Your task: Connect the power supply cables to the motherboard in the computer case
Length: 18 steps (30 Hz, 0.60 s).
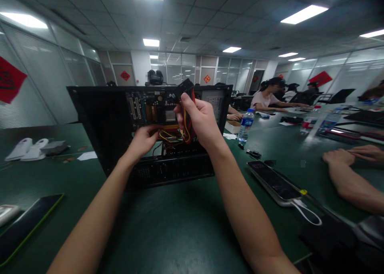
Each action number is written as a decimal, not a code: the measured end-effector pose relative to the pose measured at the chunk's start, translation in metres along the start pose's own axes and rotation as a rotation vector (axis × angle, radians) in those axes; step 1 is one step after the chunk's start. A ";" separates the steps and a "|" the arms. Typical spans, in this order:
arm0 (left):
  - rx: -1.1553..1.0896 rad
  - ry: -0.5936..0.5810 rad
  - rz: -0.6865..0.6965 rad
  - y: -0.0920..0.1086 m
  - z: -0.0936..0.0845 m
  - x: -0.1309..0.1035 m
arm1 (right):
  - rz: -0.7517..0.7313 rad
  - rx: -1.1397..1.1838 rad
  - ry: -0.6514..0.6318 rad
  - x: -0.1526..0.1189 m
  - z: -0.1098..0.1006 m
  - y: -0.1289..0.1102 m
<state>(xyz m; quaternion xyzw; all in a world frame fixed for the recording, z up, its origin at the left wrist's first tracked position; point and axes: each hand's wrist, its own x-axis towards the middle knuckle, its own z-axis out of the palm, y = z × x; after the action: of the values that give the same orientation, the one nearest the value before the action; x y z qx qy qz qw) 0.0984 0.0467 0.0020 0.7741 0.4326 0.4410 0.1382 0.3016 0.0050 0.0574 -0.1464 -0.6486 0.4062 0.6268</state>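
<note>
A black computer case [103,142] stands open in front of me, its inside facing me. My right hand [196,116] is closed around a bundle of red, yellow and black power cables [188,132], with a black plug [184,89] sticking up above the thumb. Lower and to the left, my left hand [146,138] reaches into the case, fingers pinched on yellow wires [168,135] of the same bundle; its fingertips are partly hidden. Behind the hands a motherboard [150,108] with slots shows inside the case.
The case stands on a green table [177,226]. Right of it are a water bottle [246,124], a small open box [232,127] and a phone [274,180] with a white cable. Another person's hands [342,158] rest at the far right. A green-edged phone [30,222] lies left.
</note>
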 end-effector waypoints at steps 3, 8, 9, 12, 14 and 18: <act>0.053 -0.195 -0.003 -0.012 0.008 0.002 | 0.003 -0.013 -0.007 0.000 0.000 0.001; 0.195 -0.458 -0.062 -0.028 -0.013 -0.005 | 0.023 -0.046 -0.005 0.000 -0.001 0.001; 0.225 -0.476 -0.089 -0.029 -0.021 -0.006 | 0.026 -0.048 -0.008 0.000 -0.001 0.001; 0.324 -0.469 -0.191 -0.025 -0.040 -0.009 | 0.034 -0.050 -0.023 0.001 -0.001 0.002; 0.401 -0.406 -0.213 -0.017 -0.047 -0.008 | 0.033 -0.049 -0.031 0.001 -0.001 0.002; 0.451 -0.286 -0.235 -0.005 -0.045 -0.005 | 0.012 -0.046 -0.041 0.001 -0.001 0.004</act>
<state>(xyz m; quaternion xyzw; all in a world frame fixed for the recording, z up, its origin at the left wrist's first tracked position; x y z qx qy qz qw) 0.0582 0.0382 0.0220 0.7841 0.5826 0.2012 0.0724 0.3012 0.0082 0.0553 -0.1563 -0.6697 0.3977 0.6074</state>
